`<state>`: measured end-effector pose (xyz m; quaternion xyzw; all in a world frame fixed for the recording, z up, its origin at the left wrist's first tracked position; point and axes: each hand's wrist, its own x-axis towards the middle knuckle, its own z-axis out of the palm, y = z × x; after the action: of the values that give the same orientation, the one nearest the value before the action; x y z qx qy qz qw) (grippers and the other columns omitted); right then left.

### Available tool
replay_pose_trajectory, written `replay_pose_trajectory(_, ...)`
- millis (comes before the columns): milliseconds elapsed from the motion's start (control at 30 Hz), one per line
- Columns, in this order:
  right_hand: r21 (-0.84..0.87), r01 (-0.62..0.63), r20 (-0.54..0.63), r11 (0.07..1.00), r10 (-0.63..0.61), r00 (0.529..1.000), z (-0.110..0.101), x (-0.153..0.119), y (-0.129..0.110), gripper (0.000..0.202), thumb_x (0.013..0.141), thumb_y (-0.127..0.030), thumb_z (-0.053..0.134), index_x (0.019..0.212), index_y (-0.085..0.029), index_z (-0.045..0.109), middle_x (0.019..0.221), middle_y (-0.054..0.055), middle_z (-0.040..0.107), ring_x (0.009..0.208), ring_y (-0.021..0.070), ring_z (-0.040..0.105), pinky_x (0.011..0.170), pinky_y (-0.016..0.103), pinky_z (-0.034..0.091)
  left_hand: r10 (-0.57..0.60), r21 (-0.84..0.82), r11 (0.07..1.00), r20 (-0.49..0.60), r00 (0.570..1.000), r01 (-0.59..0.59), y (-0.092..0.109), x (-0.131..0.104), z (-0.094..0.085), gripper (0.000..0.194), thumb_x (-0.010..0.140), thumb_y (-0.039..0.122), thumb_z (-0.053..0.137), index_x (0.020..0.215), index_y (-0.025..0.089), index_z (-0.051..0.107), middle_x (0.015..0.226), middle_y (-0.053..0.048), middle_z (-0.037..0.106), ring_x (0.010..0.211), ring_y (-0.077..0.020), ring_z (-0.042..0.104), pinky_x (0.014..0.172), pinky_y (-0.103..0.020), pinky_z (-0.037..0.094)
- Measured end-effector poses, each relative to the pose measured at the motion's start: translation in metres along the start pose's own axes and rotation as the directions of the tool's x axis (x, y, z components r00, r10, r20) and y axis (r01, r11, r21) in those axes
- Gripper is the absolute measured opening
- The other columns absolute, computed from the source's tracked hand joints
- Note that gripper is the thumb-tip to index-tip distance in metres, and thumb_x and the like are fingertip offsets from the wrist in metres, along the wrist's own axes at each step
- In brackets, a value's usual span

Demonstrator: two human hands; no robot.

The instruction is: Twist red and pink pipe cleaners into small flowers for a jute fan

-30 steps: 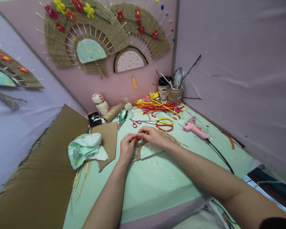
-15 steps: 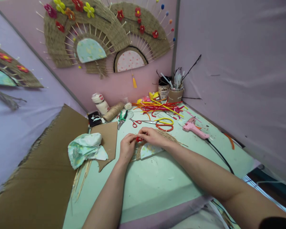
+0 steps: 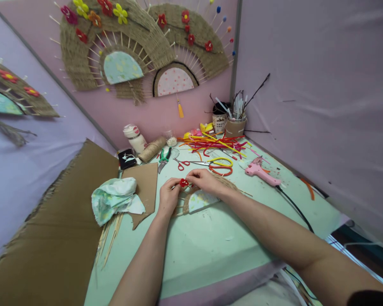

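A small red flower (image 3: pixel 184 182) with a pale centre is between my two hands, above a woven twine fan (image 3: pixel 225 182). My left hand (image 3: pixel 169 196) pinches the flower at its left side. On the other side, the fingertips of my right hand (image 3: pixel 204 180) are closed together and touch or nearly touch the flower's edge; whether they grip it too is hard to see. Below my hands the fan lies on the table, with a pale green patterned cloth half-circle (image 3: pixel 201 200) at its base. My hands cover much of its left part.
Behind the fan lie large scissors (image 3: pixel 221 161), small red scissors (image 3: pixel 181 165) and green-handled pruners (image 3: pixel 164 159). A heap of red and yellow pipe cleaners (image 3: pixel 213 143) is farther back. A pink glue gun (image 3: pixel 262 173) with its cord lies right; crumpled cloth (image 3: pixel 115 199) and cardboard (image 3: pixel 143 185) lie left.
The red flower has come more into view as my fingers shifted around it. My left hand moved slightly left, and the right fingertips opened up from over the flower.
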<state>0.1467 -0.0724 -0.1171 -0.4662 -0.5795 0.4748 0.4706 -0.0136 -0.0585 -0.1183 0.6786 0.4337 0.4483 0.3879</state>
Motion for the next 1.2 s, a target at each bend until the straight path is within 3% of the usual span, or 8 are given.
replay_pose_trajectory(767,-0.101,0.042,-0.004,0.994,-0.043,0.999,0.001,-0.001,-0.002,0.019,0.078,-0.03,0.054,0.069,-0.015,0.061,0.066,0.001,0.061,0.063,0.013,0.056,0.059,0.024,0.046,0.005,0.03,1.0,0.016,1.0,-0.006,0.001,-0.001,0.002,0.011,0.069,0.018,0.06,0.069,0.02,0.071,0.075,-0.002,0.065,0.074,-0.0157,0.056,0.071,-0.027,0.042)
replay_pose_trajectory(867,-0.08,0.023,-0.029,0.997,-0.025,0.999,0.001,-0.002,-0.006,0.022,0.08,-0.033,0.052,0.073,-0.015,0.062,0.067,0.001,0.06,0.062,0.0123,0.055,0.058,0.023,0.045,-0.088,-0.065,0.994,0.003,0.996,0.088,-0.003,0.0,0.003,0.01,0.069,0.024,0.063,0.074,0.019,0.071,0.077,-0.003,0.067,0.074,-0.016,0.057,0.07,-0.026,0.042)
replay_pose_trajectory(1000,-0.024,0.001,-0.065,1.0,-0.003,0.998,0.0,-0.004,-0.013,0.03,0.082,-0.042,0.051,0.086,-0.015,0.064,0.063,-0.002,0.056,0.056,0.0102,0.05,0.055,0.022,0.044,-0.243,-0.285,0.925,0.06,0.968,0.25,-0.009,0.0,0.004,0.025,0.066,0.035,0.068,0.083,0.016,0.071,0.078,-0.004,0.067,0.068,-0.0145,0.056,0.065,-0.025,0.042)
replay_pose_trajectory(1200,0.125,-0.047,-0.031,0.991,0.051,0.998,0.0,-0.006,-0.016,0.028,0.08,-0.041,0.056,0.089,-0.016,0.065,0.076,0.002,0.064,0.067,0.0131,0.058,0.059,0.023,0.048,-0.257,-0.291,0.897,0.268,0.928,0.332,-0.002,-0.003,0.005,0.021,0.069,0.033,0.067,0.081,0.016,0.068,0.073,-0.001,0.064,0.067,-0.0113,0.054,0.065,-0.022,0.041)
